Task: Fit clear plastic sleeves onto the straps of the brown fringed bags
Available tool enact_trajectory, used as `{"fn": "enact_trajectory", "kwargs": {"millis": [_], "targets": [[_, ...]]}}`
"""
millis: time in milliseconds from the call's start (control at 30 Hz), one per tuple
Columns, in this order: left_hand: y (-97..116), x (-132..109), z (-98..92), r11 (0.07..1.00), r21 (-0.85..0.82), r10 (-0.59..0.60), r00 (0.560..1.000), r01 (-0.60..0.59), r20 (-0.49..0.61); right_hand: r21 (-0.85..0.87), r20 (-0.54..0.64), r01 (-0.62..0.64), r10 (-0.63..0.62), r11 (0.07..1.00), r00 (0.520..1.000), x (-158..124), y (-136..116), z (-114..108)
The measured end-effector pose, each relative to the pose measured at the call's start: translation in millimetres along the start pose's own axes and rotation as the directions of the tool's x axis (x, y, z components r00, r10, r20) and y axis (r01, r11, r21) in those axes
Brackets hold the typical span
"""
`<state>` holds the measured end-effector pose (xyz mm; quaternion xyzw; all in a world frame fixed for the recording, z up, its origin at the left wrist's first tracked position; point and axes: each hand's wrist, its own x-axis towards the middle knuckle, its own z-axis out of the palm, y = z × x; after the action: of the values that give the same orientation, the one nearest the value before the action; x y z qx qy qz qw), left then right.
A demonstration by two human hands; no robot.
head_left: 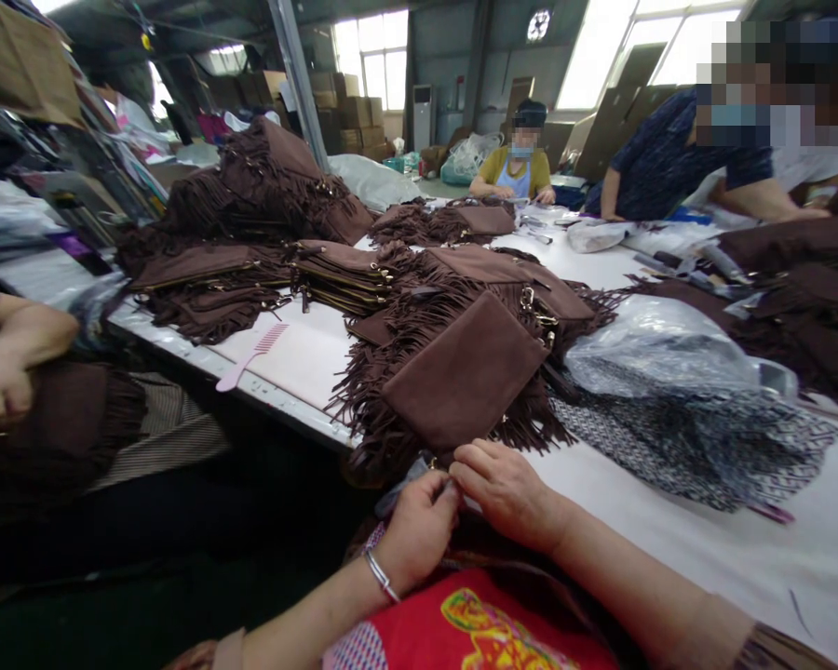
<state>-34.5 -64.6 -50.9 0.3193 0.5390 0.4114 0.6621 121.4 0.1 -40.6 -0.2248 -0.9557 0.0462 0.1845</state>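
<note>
A brown suede fringed bag [465,377] lies on the white table [670,549] right in front of me, its fringe hanging over the near edge. My left hand [419,530], with a silver bangle on the wrist, pinches something small at the bag's lower edge. My right hand [506,493] meets it there, fingers curled and pinched too. What the fingers grip is hidden between them.
Stacks of the same brown fringed bags [342,274] cover the table's middle and far left. A pink comb [251,358] lies near the front edge. Clear plastic [660,349] and patterned fabric [705,442] sit to my right. Another person's arm [14,358] is at left; two people work across.
</note>
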Motion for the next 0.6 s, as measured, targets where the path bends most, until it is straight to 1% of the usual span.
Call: {"fn": "enact_trajectory", "kwargs": {"millis": [100,167,233,333,433,500,533,600], "targets": [[8.5,-2.2,-0.2,0.953,-0.242,-0.162,0.982,0.182,0.101,0.074,-0.073,-0.040,0.046,0.996,0.996,-5.3,2.2,7.4],[12.1,-1.9,-0.6,0.903,-0.350,-0.220,0.968,0.249,0.120,0.117,-0.105,-0.072,0.084,0.991,0.991,-6.7,2.0,9.2],[12.5,0.2,-1.1,0.855,-0.430,-0.265,0.957,0.289,0.117,0.149,-0.122,-0.101,0.120,0.984,0.985,-6.5,0.7,8.7],[8.5,5.0,-2.6,0.778,-0.523,-0.314,0.937,0.348,0.155,0.184,-0.139,-0.126,0.153,0.975,0.978,-5.9,-1.7,6.6],[4.2,8.5,-4.4,0.681,-0.588,-0.342,0.900,0.435,0.269,0.205,-0.146,-0.134,0.165,0.970,0.975,-7.3,-3.4,6.4],[2.8,9.0,-5.0,0.620,-0.618,-0.336,0.875,0.484,0.348,0.211,-0.151,-0.138,0.172,0.968,0.974,-8.9,-4.0,7.2],[2.5,8.7,-5.2,0.602,-0.626,-0.332,0.868,0.496,0.369,0.215,-0.152,-0.138,0.173,0.967,0.973,-9.6,-4.2,7.7],[2.7,7.7,-5.6,0.612,-0.619,-0.334,0.871,0.492,0.362,0.225,-0.156,-0.134,0.171,0.965,0.973,-10.8,-4.3,8.5]]}}
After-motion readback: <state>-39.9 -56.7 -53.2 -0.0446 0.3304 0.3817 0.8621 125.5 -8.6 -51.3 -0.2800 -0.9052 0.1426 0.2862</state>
